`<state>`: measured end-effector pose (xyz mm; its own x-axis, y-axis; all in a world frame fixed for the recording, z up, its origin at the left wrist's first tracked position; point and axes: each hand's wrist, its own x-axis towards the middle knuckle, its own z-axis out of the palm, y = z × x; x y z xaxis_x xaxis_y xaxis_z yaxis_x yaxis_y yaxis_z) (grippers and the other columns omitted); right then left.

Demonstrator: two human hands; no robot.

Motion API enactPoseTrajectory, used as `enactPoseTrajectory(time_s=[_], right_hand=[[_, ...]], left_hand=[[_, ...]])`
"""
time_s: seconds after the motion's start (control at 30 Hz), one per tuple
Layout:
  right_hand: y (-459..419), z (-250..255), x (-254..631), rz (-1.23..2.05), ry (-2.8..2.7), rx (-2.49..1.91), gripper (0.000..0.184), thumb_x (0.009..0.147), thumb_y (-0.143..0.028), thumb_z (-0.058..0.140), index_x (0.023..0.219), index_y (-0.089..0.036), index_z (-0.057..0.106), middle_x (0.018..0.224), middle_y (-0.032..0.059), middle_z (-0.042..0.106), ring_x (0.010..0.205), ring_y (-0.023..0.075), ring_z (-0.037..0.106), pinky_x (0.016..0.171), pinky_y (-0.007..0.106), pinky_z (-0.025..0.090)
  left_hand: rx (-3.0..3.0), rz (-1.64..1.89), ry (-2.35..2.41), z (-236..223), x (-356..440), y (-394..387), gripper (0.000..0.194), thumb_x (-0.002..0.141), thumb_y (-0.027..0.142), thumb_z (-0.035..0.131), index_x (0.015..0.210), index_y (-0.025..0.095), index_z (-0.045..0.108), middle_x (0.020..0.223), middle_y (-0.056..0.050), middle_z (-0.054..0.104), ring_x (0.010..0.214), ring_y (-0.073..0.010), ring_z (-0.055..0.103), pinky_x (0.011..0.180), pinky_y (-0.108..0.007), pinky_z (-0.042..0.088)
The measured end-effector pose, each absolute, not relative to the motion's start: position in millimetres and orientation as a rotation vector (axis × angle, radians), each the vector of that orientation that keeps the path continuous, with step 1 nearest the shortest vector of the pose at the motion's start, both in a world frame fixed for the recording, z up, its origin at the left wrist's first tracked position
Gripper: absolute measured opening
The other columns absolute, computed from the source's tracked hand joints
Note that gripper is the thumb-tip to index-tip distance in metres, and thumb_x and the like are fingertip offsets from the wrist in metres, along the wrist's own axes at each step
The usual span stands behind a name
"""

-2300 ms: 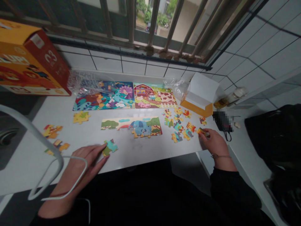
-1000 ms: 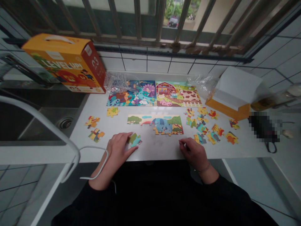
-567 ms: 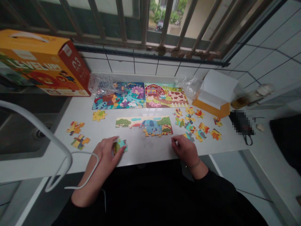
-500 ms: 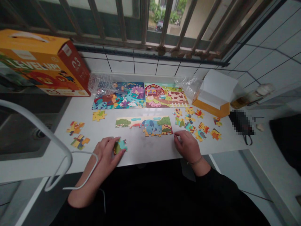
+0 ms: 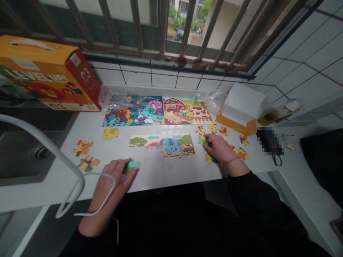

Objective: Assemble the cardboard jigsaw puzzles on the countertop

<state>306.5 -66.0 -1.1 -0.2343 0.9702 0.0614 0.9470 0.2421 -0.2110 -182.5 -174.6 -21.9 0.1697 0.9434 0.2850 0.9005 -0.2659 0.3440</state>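
Note:
My left hand [image 5: 112, 178] is closed on a green and teal puzzle piece [image 5: 133, 165], held by its edges between fingers and thumb low over the white counter. To the right, my right hand [image 5: 220, 147] reaches over the loose puzzle pieces [image 5: 213, 127], its thumb and forefinger round a greenish piece [image 5: 205, 141]; the hand partly hides it and some neighbours. Between the hands lies a partly joined puzzle [image 5: 173, 144] with blue elephants and green trees. Two yellow-orange pieces [image 5: 89, 162] lie left of my left hand, and a yellow one [image 5: 110, 133] lies above it.
Two picture sheets [image 5: 134, 112] lie along the back, crinkled clear plastic [image 5: 118, 98] partly over one. An orange carton [image 5: 48, 78] stands back left beside the sink [image 5: 29, 167]. An open white-orange box [image 5: 241, 107] is at right. A white cable-like arm [image 5: 48, 146] crosses the left foreground.
My right hand left an orange piece at the far right, came to the front edge, then moved up and right onto the loose pieces. The left keeps its piece, turned somewhat.

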Motion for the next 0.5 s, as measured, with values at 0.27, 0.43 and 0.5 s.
enactPoseTrajectory(time_s=[0.27,0.43,0.5], right_hand=[[-72.9,0.3,312.3,0.186,-2.159,-1.757,0.049,0.09,-0.035,0.077,0.136,-0.018,0.07,0.12,0.0144,0.067,0.11,0.0316,0.067,0.1,0.047,0.056],[-89.7,14.3,303.8,0.305,-1.975,-1.763,0.025,0.103,-0.046,0.06,0.097,-0.023,0.069,0.085,0.0041,0.065,0.078,0.0228,0.061,0.073,0.036,0.048],[-98.7,16.7,295.8,0.466,-1.823,-1.788,0.033,0.103,-0.053,0.059,0.087,-0.025,0.062,0.073,-0.0005,0.058,0.068,0.0191,0.055,0.065,0.033,0.041]], left_hand=[[2.316,0.673,2.138,-27.1,-163.4,-176.3,0.048,0.105,0.06,0.059,0.128,0.019,0.066,0.107,-0.015,0.071,0.096,-0.0352,0.068,0.088,-0.048,0.053],[2.279,0.671,2.185,-27.5,-160.5,-176.9,0.046,0.106,0.058,0.058,0.127,0.018,0.066,0.105,-0.014,0.072,0.093,-0.0344,0.068,0.084,-0.046,0.052],[2.262,0.711,2.19,-28.3,-159.8,-176.9,0.044,0.106,0.057,0.059,0.128,0.019,0.065,0.105,-0.013,0.071,0.093,-0.034,0.068,0.084,-0.045,0.051]])
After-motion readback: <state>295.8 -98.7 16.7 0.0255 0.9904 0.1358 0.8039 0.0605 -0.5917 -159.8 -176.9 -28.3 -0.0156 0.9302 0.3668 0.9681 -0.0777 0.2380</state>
